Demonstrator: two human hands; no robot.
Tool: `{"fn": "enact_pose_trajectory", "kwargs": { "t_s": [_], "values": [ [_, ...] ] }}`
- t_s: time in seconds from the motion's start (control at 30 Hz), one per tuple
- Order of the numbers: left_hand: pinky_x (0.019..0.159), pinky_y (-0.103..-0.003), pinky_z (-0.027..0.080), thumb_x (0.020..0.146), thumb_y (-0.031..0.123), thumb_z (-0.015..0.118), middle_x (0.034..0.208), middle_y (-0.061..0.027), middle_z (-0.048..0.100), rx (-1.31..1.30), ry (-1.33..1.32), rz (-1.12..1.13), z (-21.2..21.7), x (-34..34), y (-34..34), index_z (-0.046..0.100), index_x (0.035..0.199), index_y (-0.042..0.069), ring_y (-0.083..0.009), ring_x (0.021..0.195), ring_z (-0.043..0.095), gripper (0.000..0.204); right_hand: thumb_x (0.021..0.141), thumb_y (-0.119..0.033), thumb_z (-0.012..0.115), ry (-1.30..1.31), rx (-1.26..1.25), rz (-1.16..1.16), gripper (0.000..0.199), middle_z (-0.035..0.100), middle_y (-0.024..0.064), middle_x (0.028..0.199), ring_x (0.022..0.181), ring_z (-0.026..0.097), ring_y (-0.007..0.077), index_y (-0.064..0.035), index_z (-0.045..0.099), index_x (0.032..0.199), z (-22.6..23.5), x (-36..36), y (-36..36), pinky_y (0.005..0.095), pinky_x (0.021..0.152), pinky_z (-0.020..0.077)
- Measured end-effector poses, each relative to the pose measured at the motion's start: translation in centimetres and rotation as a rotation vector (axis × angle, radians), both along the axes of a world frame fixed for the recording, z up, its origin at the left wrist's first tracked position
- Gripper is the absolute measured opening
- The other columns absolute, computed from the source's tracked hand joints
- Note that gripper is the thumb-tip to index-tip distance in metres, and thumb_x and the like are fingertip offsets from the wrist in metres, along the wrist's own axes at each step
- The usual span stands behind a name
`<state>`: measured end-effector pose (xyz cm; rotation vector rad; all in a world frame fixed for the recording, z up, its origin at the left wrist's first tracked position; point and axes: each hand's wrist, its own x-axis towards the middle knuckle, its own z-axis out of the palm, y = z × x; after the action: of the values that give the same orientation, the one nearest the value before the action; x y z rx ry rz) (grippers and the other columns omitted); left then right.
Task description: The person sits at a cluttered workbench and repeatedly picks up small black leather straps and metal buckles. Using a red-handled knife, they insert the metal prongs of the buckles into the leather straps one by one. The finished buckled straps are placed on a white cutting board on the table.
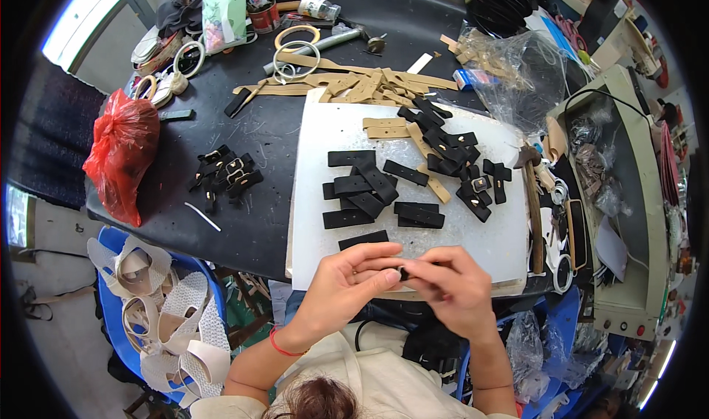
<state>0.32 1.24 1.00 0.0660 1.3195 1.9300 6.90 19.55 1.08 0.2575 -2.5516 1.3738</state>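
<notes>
In the head view, low at centre frame, your left hand (346,282) and right hand (452,284) pinch a small black strap piece (403,273) between their fingertips, over the white board (317,197) strewn with black straps (365,186) on the dark tabletop (258,124).

Red plastic bag (122,153) sits at your far left on the dark table (266,131). Tan strips (354,87) lie heaped beyond the white board (325,234). Tape rings (297,50) and a small bottle (319,7) are farther back. A clear plastic bag (517,72) is on your right. White woven straps (170,323) hang over the blue chair (111,308) at lower left.
</notes>
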Motion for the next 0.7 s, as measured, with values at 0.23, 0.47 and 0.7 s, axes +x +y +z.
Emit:
{"fn": "enact_pose_trajectory", "kwargs": {
  "t_s": [0.23, 0.47, 0.7],
  "values": [
    [0.077, -0.024, 0.046, 0.085, -0.001, 0.056, 0.094, -0.0063, 0.062, -0.559, 0.769, 0.682, -0.8, -5.3, -6.5, 0.063, 0.097, -0.001, -0.0117, 0.082, 0.058, 0.014, 0.076, -0.004, 0.071, -0.065, 0.232, -0.491, 0.029, 0.055, 0.0074, 0.093, 0.064, 0.056, 0.0147, -0.0056, 0.064, 0.104, -0.4, -1.4, 3.6, 0.0256, 0.056, 0.0494],
    [0.093, -0.033, 0.039, 0.085, 0.008, 0.06, 0.104, -0.0099, 0.064, -1.345, 1.406, 0.796, -3.5, -9.6, -9.2, 0.066, 0.1, 0.005, -0.0251, 0.106, 0.051, 0.016, 0.074, 0.007, 0.062, 0.107, 0.387, -0.607, 0.028, 0.06, 0.0111, 0.093, 0.07, 0.061, 0.0214, -0.0006, 0.064, 0.1, -2.9, -1.2, 5.9, 0.029, 0.059, 0.0493],
    [0.082, -0.028, 0.053, 0.097, 0.015, 0.045, 0.111, -0.0147, 0.059, 0.112, -0.03, -0.205, 1.0, -1.0, 0.7, 0.042, 0.13, -0.005, -0.018, 0.099, 0.061, 0.039, 0.064, 0.008, 0.064, 0.283, 0.311, -0.06, 0.043, 0.063, 0.0091, 0.094, 0.058, 0.057, 0.0173, -0.0064, 0.068, 0.104, 0.3, 0.1, 1.2, 0.0262, 0.048, 0.0444]
  ]
}}
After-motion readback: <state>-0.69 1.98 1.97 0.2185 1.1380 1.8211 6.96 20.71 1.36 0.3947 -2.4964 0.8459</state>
